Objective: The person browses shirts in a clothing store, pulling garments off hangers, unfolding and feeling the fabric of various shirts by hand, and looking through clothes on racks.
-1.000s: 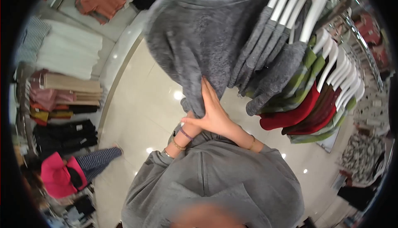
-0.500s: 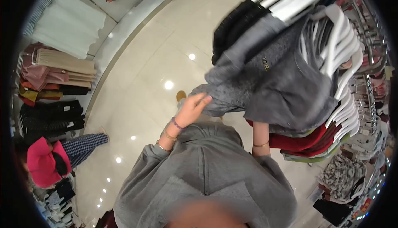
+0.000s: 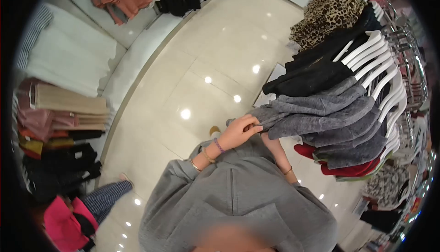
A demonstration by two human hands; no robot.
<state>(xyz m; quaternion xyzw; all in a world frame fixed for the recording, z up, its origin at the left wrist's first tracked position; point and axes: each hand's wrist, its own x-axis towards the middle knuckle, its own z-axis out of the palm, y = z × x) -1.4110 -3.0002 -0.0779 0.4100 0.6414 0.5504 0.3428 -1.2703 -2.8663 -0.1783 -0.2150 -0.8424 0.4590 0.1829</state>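
Several grey tops hang from white hangers on the rack at my right, their sleeves reaching toward me. My left hand, with a purple bracelet at its wrist, is closed on a grey sleeve, its thumb and fingers pinching the cloth. Just beside it, my right hand reaches up against the underside of the same grey cloth. The fingers of that hand are hidden by the fabric and my left hand.
Black tops and leopard-print garments hang farther along the rack. Red garments hang nearer me. Across the tiled floor, a person in pink stands near wall displays with beige trousers.
The grey top that was spread out with lettering showing has swung back among the others on the rack. My left hand has moved right and closed on a sleeve. The view has shifted.
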